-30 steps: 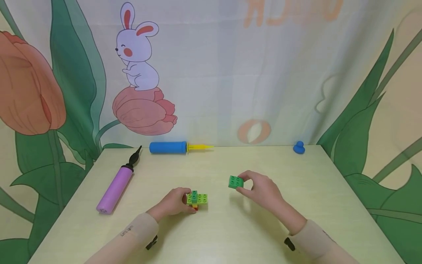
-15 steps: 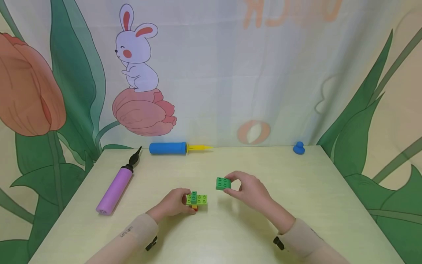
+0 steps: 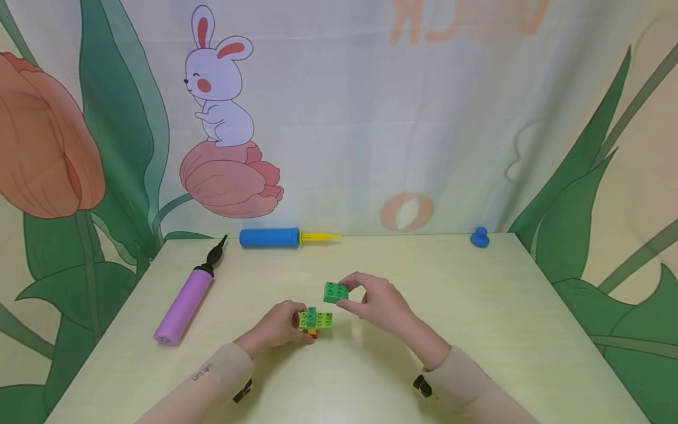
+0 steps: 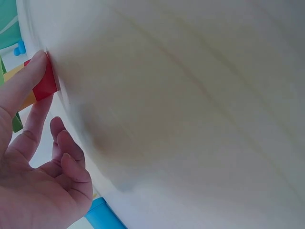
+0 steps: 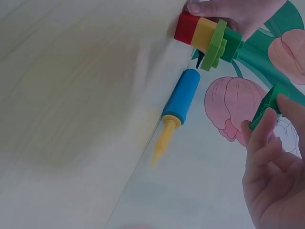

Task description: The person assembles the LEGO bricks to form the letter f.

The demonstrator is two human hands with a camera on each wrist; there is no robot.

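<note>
A small stack of toy building bricks (image 3: pixel 324 320) stands on the table, red at the bottom, then yellow, a wide light-green brick and a darker green one on top. My left hand (image 3: pixel 281 324) pinches its lower part between thumb and fingers; the red brick (image 4: pixel 46 82) shows between them in the left wrist view. Up and to the right of the stack, my right hand (image 3: pixel 378 301) holds a green four-stud brick (image 3: pixel 336 292) by its right end, above the table and apart from the stack. In the right wrist view, thumb and fingers pinch that brick.
A purple hand pump (image 3: pixel 185 303) with a black nozzle lies at the left of the table (image 3: pixel 424 265). Along the back edge lies a blue pump (image 3: pixel 270 238) with a yellow nozzle. A small blue duck-like object (image 3: pixel 480 237) sits at the back right, before a printed curtain.
My right hand has carried the green brick leftward, from well right of the stack to just above its right side. The left hand and the stack have stayed in place.
</note>
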